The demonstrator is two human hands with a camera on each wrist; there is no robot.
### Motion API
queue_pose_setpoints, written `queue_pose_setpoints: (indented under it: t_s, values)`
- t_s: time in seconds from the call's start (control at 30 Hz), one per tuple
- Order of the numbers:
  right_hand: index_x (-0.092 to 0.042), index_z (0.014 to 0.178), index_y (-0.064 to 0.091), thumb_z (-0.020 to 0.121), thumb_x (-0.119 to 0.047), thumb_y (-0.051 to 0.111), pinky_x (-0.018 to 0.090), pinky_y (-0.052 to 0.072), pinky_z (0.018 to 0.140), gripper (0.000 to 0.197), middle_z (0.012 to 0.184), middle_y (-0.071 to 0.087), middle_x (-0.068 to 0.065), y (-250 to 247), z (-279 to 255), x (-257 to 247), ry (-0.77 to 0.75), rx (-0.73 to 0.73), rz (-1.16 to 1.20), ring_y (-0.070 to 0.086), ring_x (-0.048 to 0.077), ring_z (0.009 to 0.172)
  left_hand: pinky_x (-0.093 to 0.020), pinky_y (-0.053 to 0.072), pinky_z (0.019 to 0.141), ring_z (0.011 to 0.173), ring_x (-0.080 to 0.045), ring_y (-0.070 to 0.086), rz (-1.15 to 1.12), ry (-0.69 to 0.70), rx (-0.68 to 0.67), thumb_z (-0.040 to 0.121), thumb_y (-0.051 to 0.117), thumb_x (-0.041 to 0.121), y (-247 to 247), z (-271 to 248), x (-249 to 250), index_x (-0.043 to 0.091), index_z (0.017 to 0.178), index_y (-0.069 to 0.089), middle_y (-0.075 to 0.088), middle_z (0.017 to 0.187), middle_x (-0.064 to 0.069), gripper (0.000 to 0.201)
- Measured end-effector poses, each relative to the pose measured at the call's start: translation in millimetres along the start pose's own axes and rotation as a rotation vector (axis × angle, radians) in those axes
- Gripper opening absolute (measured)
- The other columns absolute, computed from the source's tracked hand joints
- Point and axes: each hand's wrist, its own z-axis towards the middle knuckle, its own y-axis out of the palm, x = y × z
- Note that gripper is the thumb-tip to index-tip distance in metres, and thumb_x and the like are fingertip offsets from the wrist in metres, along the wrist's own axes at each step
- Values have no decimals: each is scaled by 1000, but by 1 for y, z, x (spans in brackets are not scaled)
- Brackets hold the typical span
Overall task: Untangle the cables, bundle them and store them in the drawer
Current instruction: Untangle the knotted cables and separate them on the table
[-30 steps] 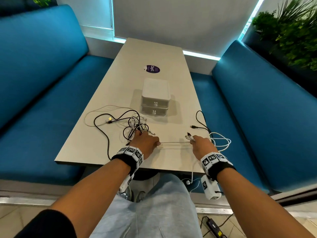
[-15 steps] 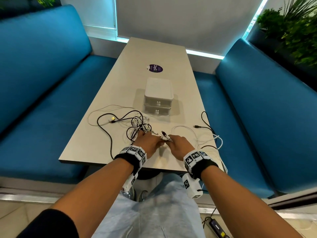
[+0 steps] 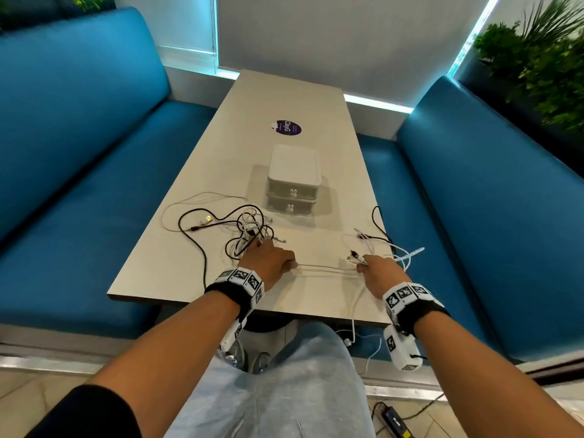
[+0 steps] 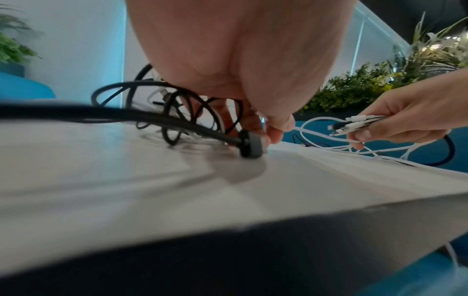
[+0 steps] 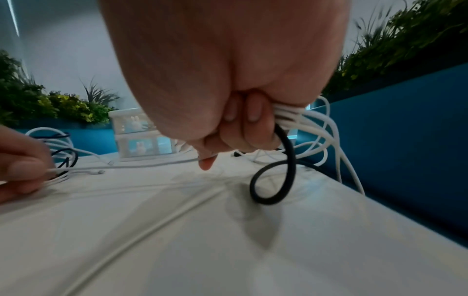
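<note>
A tangle of black and white cables (image 3: 249, 230) lies on the beige table (image 3: 177, 270), left of centre. My left hand (image 3: 271, 259) rests at the tangle's near edge and pinches thin white strands (image 3: 325, 268) that stretch across to my right hand (image 3: 377, 270). The right hand grips a bunch of white cables and a black one (image 5: 286, 140), with their plug ends (image 4: 354, 125) sticking out past the fingers. Loops of the held cables (image 3: 404, 254) spill over the table's right edge. A white two-drawer box (image 3: 294, 181) stands behind the hands, both drawers shut.
Blue benches (image 3: 79, 172) run along both sides of the table. A purple sticker (image 3: 287, 128) lies beyond the box. A white cable end (image 3: 347, 341) hangs below the table's front edge near my knee. Plants (image 3: 543, 64) stand at the back right. A power strip (image 3: 395, 420) lies on the floor.
My right hand met the left hand near the tangle half a second ago, then moved back to the right, drawing the white strands out taut between the hands. The left hand stayed put.
</note>
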Motion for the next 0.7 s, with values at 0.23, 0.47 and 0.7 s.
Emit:
queue_pose_setpoints:
  t_s: [0.23, 0.47, 0.7]
  values:
    - [-19, 110, 57, 102, -34, 37, 36, 49, 70, 26, 94, 65, 12, 10, -9, -50, -159, 119, 86, 63, 34, 87, -47, 21, 109, 113, -29, 47, 42, 10, 16, 104, 32, 43, 0, 0, 16, 34, 107, 62, 64, 99, -6, 32]
    - [-19, 107, 58, 100, -33, 42, 42, 52, 75, 22, 96, 67, 11, 27, -16, -83, -319, 23, 120, 62, 32, 90, -45, 24, 104, 112, -26, 51, 17, 46, 42, 105, 31, 39, -7, -4, 19, 28, 112, 61, 68, 104, -3, 32]
    - [-18, 104, 58, 99, -26, 42, 37, 53, 71, 18, 95, 65, 10, 16, -11, -63, -212, 42, -55, 64, 32, 84, -40, 28, 102, 108, -25, 56, -26, 47, 84, 105, 35, 36, -5, -7, 14, 28, 117, 55, 67, 99, -1, 25]
